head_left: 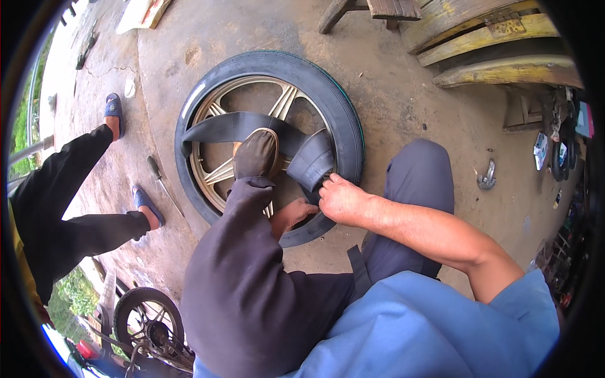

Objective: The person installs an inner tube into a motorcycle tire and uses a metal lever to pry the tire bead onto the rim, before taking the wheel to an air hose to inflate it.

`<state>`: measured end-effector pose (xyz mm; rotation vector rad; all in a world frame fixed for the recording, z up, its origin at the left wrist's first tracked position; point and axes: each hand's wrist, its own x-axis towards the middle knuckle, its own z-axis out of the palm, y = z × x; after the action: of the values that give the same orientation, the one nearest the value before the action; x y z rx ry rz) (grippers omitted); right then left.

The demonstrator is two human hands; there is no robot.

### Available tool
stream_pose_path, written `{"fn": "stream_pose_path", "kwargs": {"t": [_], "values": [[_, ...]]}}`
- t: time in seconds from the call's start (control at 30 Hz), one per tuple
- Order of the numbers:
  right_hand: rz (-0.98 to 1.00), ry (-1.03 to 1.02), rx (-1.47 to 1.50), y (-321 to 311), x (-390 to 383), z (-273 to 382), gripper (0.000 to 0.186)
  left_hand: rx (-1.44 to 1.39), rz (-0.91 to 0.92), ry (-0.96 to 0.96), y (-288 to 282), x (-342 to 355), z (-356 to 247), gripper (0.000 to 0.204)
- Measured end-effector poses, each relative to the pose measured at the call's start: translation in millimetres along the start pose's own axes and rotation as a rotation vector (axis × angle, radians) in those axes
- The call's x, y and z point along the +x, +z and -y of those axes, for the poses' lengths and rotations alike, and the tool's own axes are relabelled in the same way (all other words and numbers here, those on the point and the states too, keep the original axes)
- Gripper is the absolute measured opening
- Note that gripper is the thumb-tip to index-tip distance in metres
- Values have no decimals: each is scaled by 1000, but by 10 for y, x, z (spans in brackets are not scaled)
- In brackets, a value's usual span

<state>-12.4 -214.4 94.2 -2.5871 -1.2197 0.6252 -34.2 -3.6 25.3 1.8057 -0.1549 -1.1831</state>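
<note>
A motorcycle wheel lies flat on the ground, its black tyre (343, 101) around a bronze-coloured spoked rim (285, 101). Across the spokes runs a black inner tube (217, 128), which folds over at the right side of the wheel. My right hand (341, 198) is closed, its fingers pinching the tube at the tyre's near right inner edge. Close beside it, my left hand (293, 214) reaches past my leg, fingers bent around the tube's lower part by the rim; my knee hides its wrist. My shoe (256, 154) rests on the wheel's middle, over part of the tube.
Left of the wheel lies a screwdriver (162, 183); another person in blue sandals (146, 205) stands beyond it. A wooden bench (504, 72) and a stool (391, 9) are at the far right. A metal part (486, 176) lies to the right, a parked motorcycle's wheel (149, 320) lower left.
</note>
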Motion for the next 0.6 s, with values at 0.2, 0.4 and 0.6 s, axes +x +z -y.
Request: {"fn": "stream_pose_path", "kwargs": {"t": [0.2, 0.4, 0.6], "values": [[52, 28, -38, -92, 35, 81, 19, -20, -196, -71, -123, -20, 211, 48], [130, -25, -15, -215, 95, 123, 18, -23, -545, 352, -494, 297, -380, 91], [125, 31, -3, -99, 61, -32, 18, -599, -130, 68, -446, 154, -736, 36]]}}
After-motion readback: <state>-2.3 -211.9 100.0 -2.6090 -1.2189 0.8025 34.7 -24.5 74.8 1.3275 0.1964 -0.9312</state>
